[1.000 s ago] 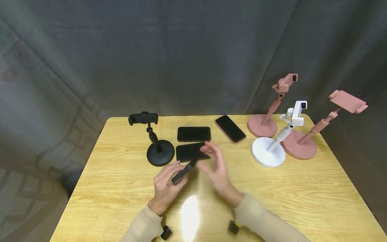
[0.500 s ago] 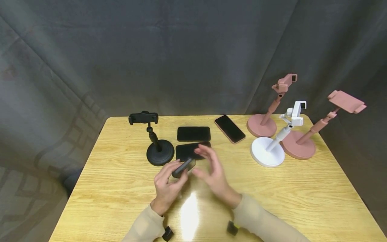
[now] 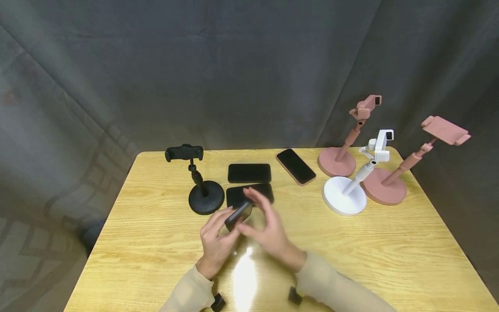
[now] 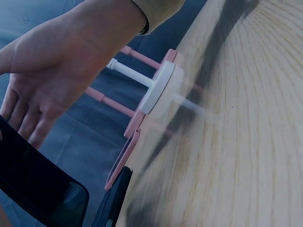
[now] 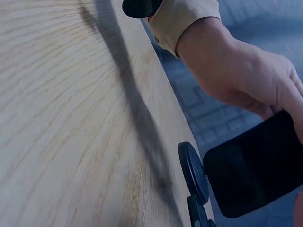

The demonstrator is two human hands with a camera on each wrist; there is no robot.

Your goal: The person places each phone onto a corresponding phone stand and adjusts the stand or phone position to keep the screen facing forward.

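Dark phone (image 3: 239, 215), one: raised over the table (image 3: 351, 255), tilted, gripped between thumb and fingers of the left hand (image 3: 216, 247). Right hand (image 3: 270, 234): fingers spread, close alongside; contact unclear. Just beyond: black phone (image 3: 237, 195), lying flat. Likely hazard: slipping, if the right hand knocks it or the grip slackens.

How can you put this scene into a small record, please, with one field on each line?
Left grip: holds a dark phone above the table
Right grip: open beside that phone; contact unclear
Lying phones: rear black phone, front black phone, pink-edged phone at an angle
Stands: black stand at left; white stand, rear pink stand, front pink stand at right
Phones in stands: none seen
Surface: wood-grain table
Backdrop: dark curtain
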